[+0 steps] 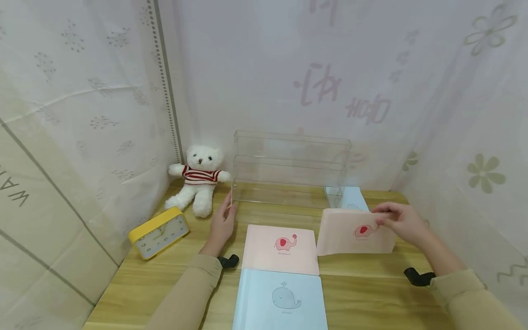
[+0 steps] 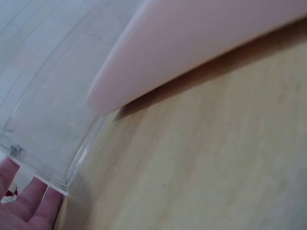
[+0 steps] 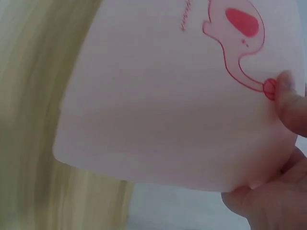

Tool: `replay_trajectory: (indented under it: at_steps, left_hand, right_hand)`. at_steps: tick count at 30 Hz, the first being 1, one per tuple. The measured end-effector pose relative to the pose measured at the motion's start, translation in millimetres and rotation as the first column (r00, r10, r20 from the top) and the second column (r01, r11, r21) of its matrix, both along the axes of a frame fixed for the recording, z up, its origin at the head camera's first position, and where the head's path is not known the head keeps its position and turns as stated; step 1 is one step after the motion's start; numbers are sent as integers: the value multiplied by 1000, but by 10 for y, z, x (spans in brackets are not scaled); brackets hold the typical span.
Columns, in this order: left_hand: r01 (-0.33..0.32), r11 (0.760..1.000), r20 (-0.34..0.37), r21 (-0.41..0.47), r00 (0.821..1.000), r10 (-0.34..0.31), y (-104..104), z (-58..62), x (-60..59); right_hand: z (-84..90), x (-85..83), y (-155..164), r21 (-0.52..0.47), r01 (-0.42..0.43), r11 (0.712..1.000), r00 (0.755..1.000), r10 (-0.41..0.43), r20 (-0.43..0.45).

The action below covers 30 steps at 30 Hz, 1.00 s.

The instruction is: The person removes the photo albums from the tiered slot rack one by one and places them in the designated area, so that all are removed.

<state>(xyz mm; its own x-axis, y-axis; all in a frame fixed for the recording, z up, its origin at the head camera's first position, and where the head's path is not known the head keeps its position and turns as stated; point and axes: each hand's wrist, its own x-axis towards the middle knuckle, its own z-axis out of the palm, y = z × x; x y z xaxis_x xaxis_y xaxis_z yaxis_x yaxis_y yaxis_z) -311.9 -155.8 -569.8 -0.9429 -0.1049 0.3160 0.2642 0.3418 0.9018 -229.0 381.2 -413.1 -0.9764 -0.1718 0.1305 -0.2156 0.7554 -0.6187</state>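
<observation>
A clear acrylic tiered rack (image 1: pixel 288 160) stands at the back of the wooden table. My left hand (image 1: pixel 221 228) rests at its left end, and the left wrist view has the fingertips (image 2: pixel 32 194) against the outside of the end panel. To the right, my right hand (image 1: pixel 403 223) pinches a pink notebook (image 1: pixel 340 233) by its upper right corner, thumb on the elephant cover and fingers behind. The notebook is tilted up in front of the rack's right end. Another pink elephant notebook (image 1: pixel 261 250) lies before the rack, with a blue whale notebook (image 1: pixel 255 302) nearer me.
A white teddy bear (image 1: pixel 203 195) in a striped shirt sits left of the rack. In front of it stands a yellow clock (image 1: pixel 158 232). Behind the held notebook, a light blue item (image 1: pixel 352 197) shows at the rack's right end. Patterned curtains (image 1: pixel 264 68) enclose the table.
</observation>
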Motion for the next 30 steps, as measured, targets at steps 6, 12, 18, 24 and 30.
replay_trajectory:
  at_steps: [6, 12, 18, 24, 30]
  left_hand:
    - [23, 1000, 7, -6, 1000, -23, -18, 6, -8]
    - [28, 1000, 20, -5, 999, -28, -40, 16, -3]
    - [38, 999, 24, -6, 999, -37, -50, 12, 9]
    - [53, 999, 12, -8, 999, -53, -54, -4, -4]
    - [55, 998, -3, -12, 998, -55, -53, -21, -14]
  right_hand:
    - [-100, 18, 216, 3, -64, 998, 981, 62, 181]
    - [-189, -13, 264, 22, -137, 990, 969, 129, 209]
    - [-306, -62, 236, 93, -159, 983, 975, 141, 174]
    - [-462, -63, 239, 100, -134, 986, 970, 110, 217]
    - [-648, -63, 268, 114, -96, 989, 954, 58, 293]
